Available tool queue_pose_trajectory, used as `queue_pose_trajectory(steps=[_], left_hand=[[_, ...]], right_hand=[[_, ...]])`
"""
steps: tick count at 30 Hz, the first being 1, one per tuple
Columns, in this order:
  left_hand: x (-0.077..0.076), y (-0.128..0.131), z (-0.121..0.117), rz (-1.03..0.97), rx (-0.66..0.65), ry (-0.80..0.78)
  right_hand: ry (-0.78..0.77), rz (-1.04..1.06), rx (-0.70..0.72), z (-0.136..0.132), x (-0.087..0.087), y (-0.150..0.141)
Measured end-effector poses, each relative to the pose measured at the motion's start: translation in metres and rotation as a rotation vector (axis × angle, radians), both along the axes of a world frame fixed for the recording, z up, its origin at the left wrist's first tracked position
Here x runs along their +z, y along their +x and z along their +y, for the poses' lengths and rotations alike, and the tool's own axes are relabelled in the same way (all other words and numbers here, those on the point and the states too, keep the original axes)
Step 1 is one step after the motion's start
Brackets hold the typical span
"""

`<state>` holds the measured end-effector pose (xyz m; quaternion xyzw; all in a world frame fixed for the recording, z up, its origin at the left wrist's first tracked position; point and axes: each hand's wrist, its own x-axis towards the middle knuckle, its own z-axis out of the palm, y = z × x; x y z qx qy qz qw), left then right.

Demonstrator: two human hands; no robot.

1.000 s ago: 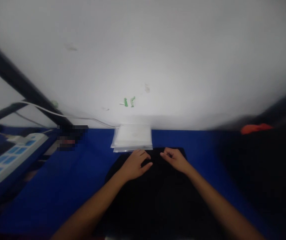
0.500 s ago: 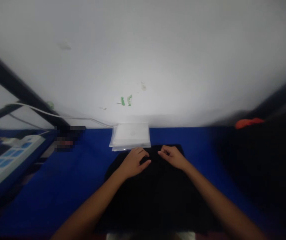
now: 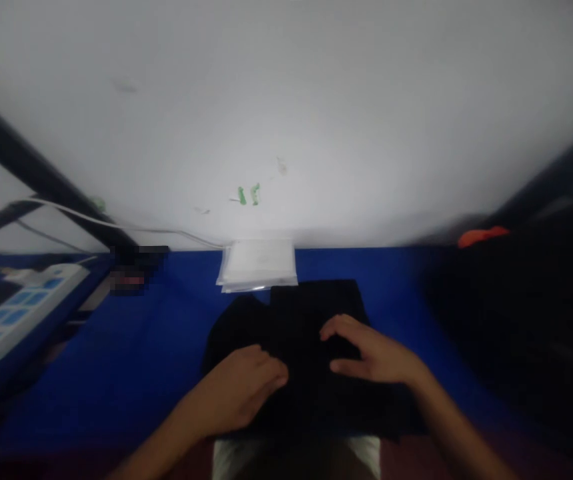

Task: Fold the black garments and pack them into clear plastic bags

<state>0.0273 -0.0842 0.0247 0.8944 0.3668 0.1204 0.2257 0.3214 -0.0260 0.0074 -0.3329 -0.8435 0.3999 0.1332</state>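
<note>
On the blue counter (image 3: pixel 131 347), I press my left hand (image 3: pixel 239 393) and right hand (image 3: pixel 373 357) flat, fingers released, pinning the black cloth (image 3: pixel 306 313) smooth before the clear packets (image 3: pixel 257 263).

Both hands now sit nearer the body than a second ago: the left hand (image 3: pixel 239 393) and right hand (image 3: pixel 373 353) have drawn back from the far edge of the black cloth (image 3: pixel 311 313) by the clear bags (image 3: pixel 257 265). The cloth's far part looks folded over, though blur hides the crease.
</note>
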Motion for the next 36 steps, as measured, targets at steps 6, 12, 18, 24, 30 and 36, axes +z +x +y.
queue_pose_trajectory(steps=[6, 12, 18, 24, 30, 36], left_hand=[[-0.041, -0.04, -0.037, 0.075, 0.095, -0.015], [-0.056, -0.057, -0.049, -0.011, 0.119, 0.077], [-0.043, -0.061, -0.046, -0.084, 0.125, 0.135], [-0.042, -0.068, -0.049, -0.172, 0.222, 0.157], [-0.045, -0.069, -0.044, -0.246, 0.338, 0.197], [-0.047, -0.06, -0.005, -0.223, 0.664, 0.196]], right_hand=[[-0.08, 0.003, -0.15, -0.055, -0.023, 0.024], [-0.053, 0.005, -0.209, -0.082, -0.032, 0.045], [-0.047, 0.056, -0.206, -0.085, -0.027, 0.05], [-0.041, 0.056, -0.273, -0.086, -0.024, 0.051], [0.018, 0.165, -0.459, -0.075, -0.024, 0.053], [0.11, 0.101, -0.685, -0.037, -0.029, 0.041]])
